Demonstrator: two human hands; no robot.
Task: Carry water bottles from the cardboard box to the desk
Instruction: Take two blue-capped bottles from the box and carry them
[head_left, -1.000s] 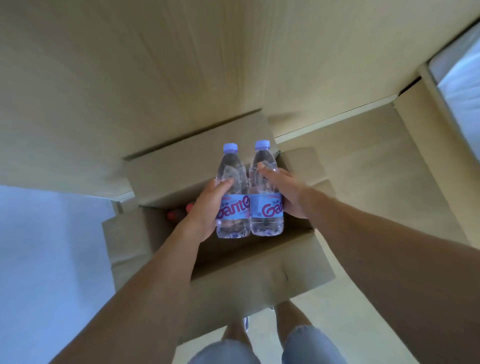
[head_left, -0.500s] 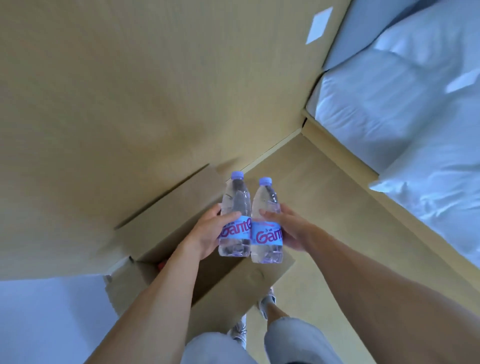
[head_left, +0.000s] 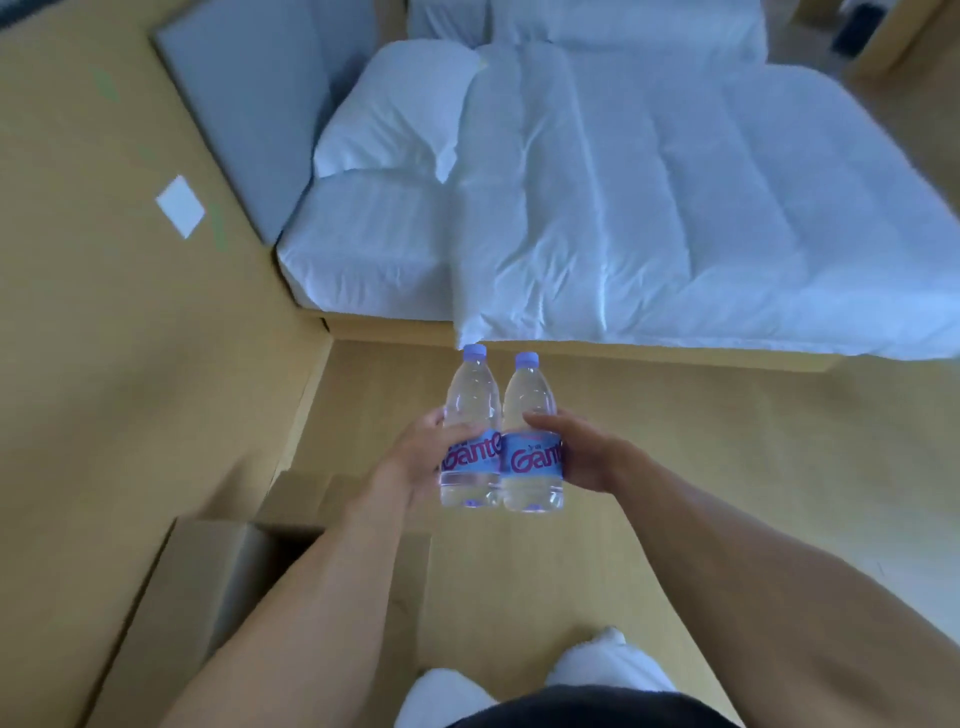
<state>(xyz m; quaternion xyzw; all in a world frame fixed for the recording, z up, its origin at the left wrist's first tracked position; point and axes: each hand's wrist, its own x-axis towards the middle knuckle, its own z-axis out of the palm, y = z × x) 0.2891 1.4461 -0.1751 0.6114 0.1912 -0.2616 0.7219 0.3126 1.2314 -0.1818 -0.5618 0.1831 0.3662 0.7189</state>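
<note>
The two bottles have left the cardboard box (head_left: 208, 597) — it now sits low left while they hang over the wooden floor (head_left: 675, 467); the left hand (head_left: 410, 462) grips the left bottle (head_left: 470, 415), the right hand (head_left: 582, 454) grips the right bottle (head_left: 530, 410), both upright and touching; a white bed (head_left: 623, 197) lies ahead.

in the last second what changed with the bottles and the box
The two water bottles have been lifted out of the cardboard box and carried clear of it, now over bare floor facing the bed. Unchanged: left hand and right hand each grip one, upright, side by side.
</note>
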